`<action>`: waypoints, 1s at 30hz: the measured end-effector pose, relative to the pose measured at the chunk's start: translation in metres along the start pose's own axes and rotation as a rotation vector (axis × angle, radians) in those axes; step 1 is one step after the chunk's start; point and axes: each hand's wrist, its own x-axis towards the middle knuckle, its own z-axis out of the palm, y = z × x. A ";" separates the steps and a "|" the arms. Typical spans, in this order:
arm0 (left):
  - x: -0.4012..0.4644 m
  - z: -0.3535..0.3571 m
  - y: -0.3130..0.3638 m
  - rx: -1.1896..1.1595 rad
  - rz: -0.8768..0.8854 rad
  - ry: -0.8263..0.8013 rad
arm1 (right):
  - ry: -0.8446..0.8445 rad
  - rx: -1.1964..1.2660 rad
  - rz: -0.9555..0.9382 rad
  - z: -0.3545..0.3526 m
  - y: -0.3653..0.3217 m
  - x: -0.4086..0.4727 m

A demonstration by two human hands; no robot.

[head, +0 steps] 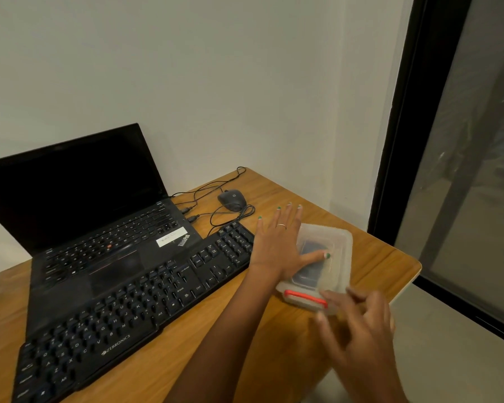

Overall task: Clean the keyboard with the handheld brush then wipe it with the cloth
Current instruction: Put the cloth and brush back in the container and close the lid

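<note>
A: Keyboard first. Where, and what does it look like?

B: The keyboard (134, 303) is black, full-size with a number pad, white legends, "ZEBRONICS" printed on the near edge. It lies diagonally on the wooden table (274, 344), near-left to far-right, directly in front of the laptop (93, 216); its far edge overlaps the laptop's front lip.

A: Laptop state?

B: Lid open, screen dark, red pointer nub in the keys, white sticker on the palm rest. Cables are plugged into its right side.

A: Left hand?

B: The left hand (280, 245) lies flat, fingers straight and spread apart, palm down on the left part of a translucent plastic box (329, 266). Thumb is stretched across the lid. Ring on one finger, green-tipped nails. The wrist sits just beside the keyboard's number pad end.

A: The box?

B: Lidded, cloudy plastic, red clip on its near end. Something dark inside, can't tell what. It sits near the table's right edge, just right of the keyboard.

A: Right hand?

B: The right hand (358, 324) is blurred, at the box's near right corner. Fingers look loosely bent and apart; can't tell whether they touch the box or grip anything.

A: Other stuff?

B: Black mouse (232, 200) beyond the keyboard's far end, its cable looped beside it. White wall behind, dark-framed glass panel (463, 170) at right.
</note>
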 end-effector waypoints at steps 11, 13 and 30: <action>-0.026 -0.003 0.027 -0.053 -0.046 -0.196 | -0.078 0.338 0.027 -0.025 -0.009 0.017; -0.033 0.003 0.028 -0.046 0.000 -0.162 | 0.008 0.399 0.155 -0.029 0.006 0.042; -0.042 0.017 0.026 -0.033 0.142 -0.082 | -0.329 0.630 0.614 -0.009 0.034 0.078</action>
